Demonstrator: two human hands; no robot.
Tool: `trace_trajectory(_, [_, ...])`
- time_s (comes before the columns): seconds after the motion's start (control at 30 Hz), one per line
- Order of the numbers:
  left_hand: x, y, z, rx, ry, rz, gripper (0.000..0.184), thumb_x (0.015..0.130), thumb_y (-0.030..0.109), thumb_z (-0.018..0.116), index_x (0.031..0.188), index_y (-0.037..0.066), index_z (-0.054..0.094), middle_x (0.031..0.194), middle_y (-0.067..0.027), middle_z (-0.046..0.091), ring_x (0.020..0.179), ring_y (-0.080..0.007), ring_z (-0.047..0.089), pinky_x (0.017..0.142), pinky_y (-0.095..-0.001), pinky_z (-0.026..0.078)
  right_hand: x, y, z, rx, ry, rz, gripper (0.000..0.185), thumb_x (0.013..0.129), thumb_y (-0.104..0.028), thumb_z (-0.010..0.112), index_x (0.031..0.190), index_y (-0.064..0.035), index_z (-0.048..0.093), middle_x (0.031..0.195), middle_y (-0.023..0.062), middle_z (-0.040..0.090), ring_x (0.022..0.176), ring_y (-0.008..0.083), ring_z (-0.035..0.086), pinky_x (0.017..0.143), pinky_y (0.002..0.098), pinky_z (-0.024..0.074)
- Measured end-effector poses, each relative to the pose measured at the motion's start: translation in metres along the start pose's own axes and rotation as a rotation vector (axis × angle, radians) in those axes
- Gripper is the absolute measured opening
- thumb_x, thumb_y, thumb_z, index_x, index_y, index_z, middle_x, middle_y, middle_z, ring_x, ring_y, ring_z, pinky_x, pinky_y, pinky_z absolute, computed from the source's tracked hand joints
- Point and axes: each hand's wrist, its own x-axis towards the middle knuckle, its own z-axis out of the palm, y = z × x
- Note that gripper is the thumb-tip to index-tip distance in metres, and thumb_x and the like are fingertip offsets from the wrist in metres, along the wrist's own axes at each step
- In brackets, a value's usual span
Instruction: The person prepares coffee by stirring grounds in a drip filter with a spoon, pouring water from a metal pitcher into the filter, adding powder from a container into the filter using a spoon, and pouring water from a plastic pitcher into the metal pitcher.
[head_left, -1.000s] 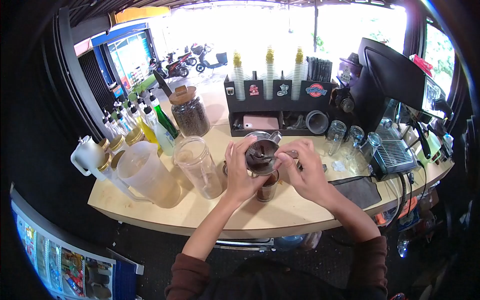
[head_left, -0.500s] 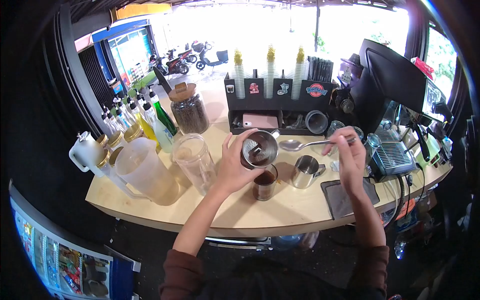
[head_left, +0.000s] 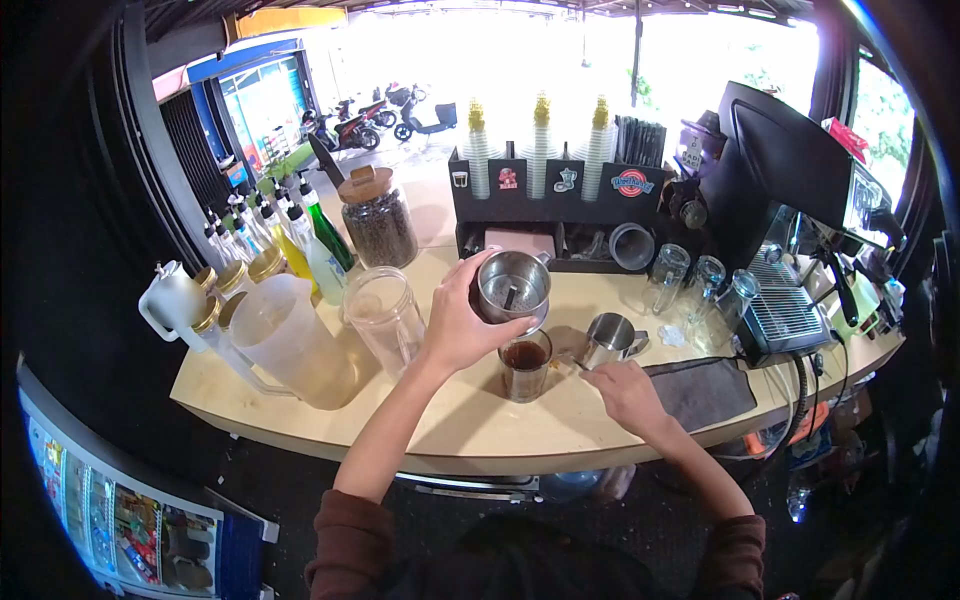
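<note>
My left hand (head_left: 460,325) is wrapped round a small metal cup (head_left: 530,310) that looks like a coffee dripper, tilted so its inside shows a dark upright piece. Just below it on the counter stands a glass (head_left: 524,382) with dark brown liquid. Closed low to the right of the glass, my right hand (head_left: 632,398) grips a spoon (head_left: 574,361); little of the spoon shows, and whether it touches the glass I cannot tell. Behind the right hand is a steel milk pitcher (head_left: 607,342).
Left on the counter (head_left: 440,430) stand a clear jar (head_left: 385,320), a plastic jug (head_left: 290,340), syrup bottles (head_left: 325,235) and a coffee bean jar (head_left: 378,225). A black cup organizer (head_left: 550,205) is behind. To the right are glasses (head_left: 668,278), a dark cloth (head_left: 700,392) and an espresso machine (head_left: 780,305).
My right hand has come down and left with the spoon, from above the cloth to beside the glass. The metal cup has shifted slightly up and left; its inside looks less brown.
</note>
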Motion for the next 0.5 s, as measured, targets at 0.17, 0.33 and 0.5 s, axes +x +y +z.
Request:
trace_trajectory(0.17, [-0.001,-0.002,0.001,-0.022,-0.011,-0.013,0.074,0.057,0.02,0.087,0.122,0.002,0.055,0.109,-0.0117,0.067,0.102,-0.0212,0.064,0.095,-0.0348,0.047,-0.015,0.005,0.022,-0.173,-0.114,-0.098,0.033,0.078,-0.008,0.057,0.11,-0.0083,0.063,0.092,0.0047,0.061,0.085,0.0193,0.059,0.073,0.0352,0.0438])
trace_trajectory(0.33, [-0.006,-0.002,0.002,-0.123,-0.074,-0.07,0.083,0.056,0.034,0.088,0.123,0.001,0.052,0.112,-0.0179,0.062,0.107,-0.0315,0.06,0.095,-0.0401,0.046,-0.027,0.005,0.032,-0.126,-0.296,-0.137,0.034,0.079,-0.01,0.055,0.113,-0.0088,0.061,0.099,0.0045,0.06,0.09,0.0187,0.058,0.074,0.0348,0.0445])
trace_trajectory(0.5, [-0.021,-0.013,0.014,-0.065,-0.089,-0.073,0.08,0.058,0.021,0.088,0.126,0.003,0.05,0.115,-0.0124,0.063,0.107,-0.0217,0.062,0.095,-0.0347,0.047,-0.029,0.005,0.026,-0.104,-0.302,-0.156,0.034,0.078,-0.009,0.057,0.112,-0.0079,0.061,0.1,0.0053,0.06,0.092,0.0203,0.058,0.076,0.0352,0.0451])
